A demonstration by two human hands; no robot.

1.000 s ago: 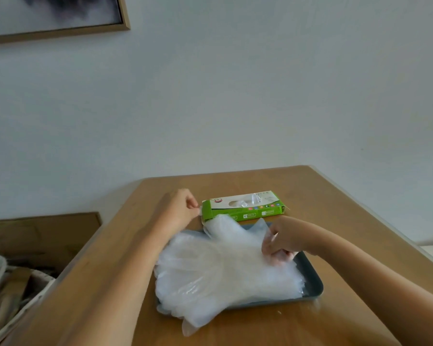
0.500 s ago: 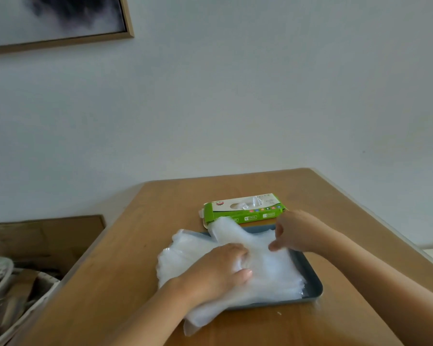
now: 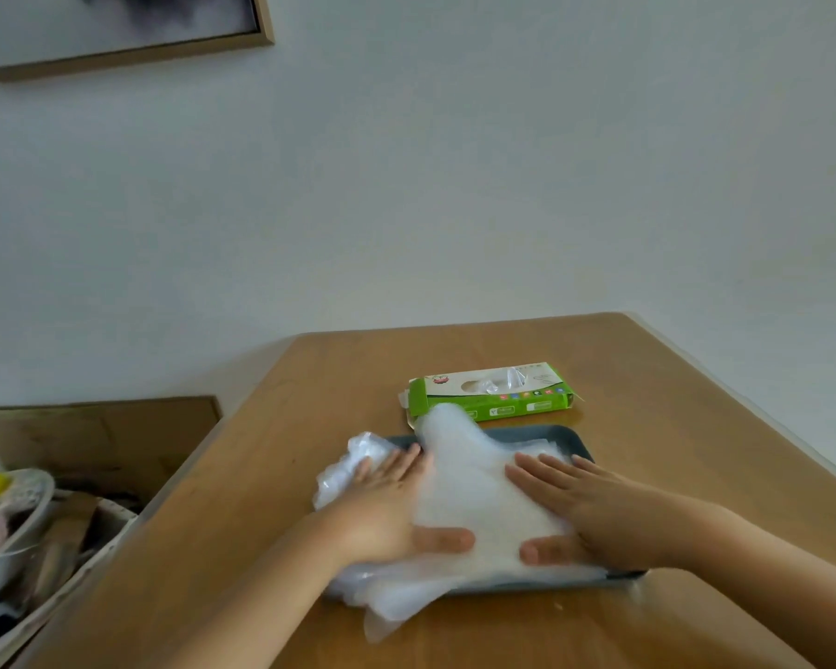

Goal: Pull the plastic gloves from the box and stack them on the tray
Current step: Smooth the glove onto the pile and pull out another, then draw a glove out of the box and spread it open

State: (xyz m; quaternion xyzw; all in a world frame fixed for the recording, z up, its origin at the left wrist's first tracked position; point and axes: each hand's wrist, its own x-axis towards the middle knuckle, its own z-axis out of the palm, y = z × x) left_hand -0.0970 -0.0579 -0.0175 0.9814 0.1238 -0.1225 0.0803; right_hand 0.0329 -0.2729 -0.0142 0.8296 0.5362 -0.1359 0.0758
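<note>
A stack of clear plastic gloves lies on a dark grey tray in the middle of the wooden table, spilling over its left and near edges. My left hand presses flat on the left part of the stack, fingers straight. My right hand presses flat on the right part, thumb spread toward the left hand. Just behind the tray lies the green and white glove box, with a bit of clear plastic poking up from its top opening.
The wooden table runs back to a white wall, its right edge slanting close by the tray. Left of the table, lower down, a crate holds bowls and clutter. A framed picture hangs top left.
My left hand came from beside the box down onto the stack and flattened out. My right hand let go of the glove edge it pinched and now lies flat on the stack.
</note>
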